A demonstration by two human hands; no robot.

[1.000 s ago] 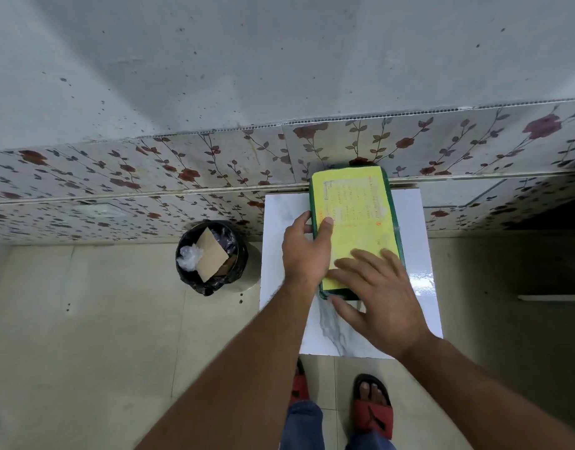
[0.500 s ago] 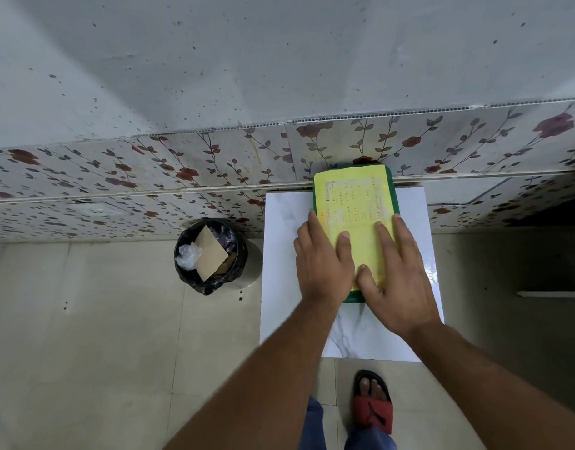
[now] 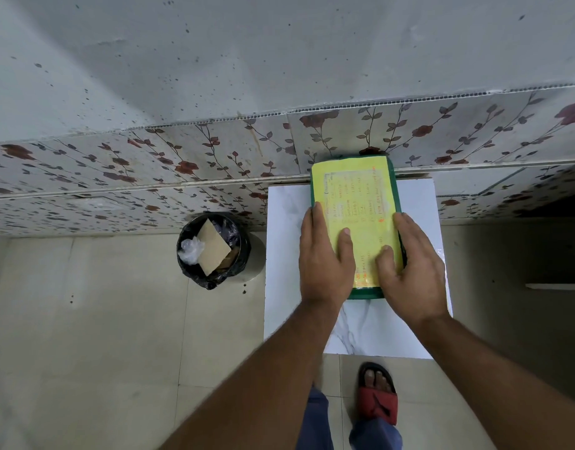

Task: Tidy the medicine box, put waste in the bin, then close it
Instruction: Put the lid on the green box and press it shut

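The medicine box [image 3: 356, 196] is green with a yellow printed lid, and the lid is down. It lies on a small white marble-look table [image 3: 286, 222] against the wall. My left hand [image 3: 323, 258] clasps the box's left side, thumb on the lid. On the opposite side my right hand [image 3: 412, 264] clasps the right edge, its thumb pressing on the lid too. A round bin [image 3: 213, 250] with a black liner stands on the floor left of the table. Inside it are a brown cardboard piece and crumpled clear plastic.
A wall with floral tiles [image 3: 182, 164] runs right behind the table and bin. Beige floor tiles spread to the left and front. My foot in a red sandal [image 3: 378, 394] stands just before the table. A dark gap lies at the right.
Both hands slid from lying flat on the lid's near end to gripping the box's two long sides. The box looks shifted slightly towards me.
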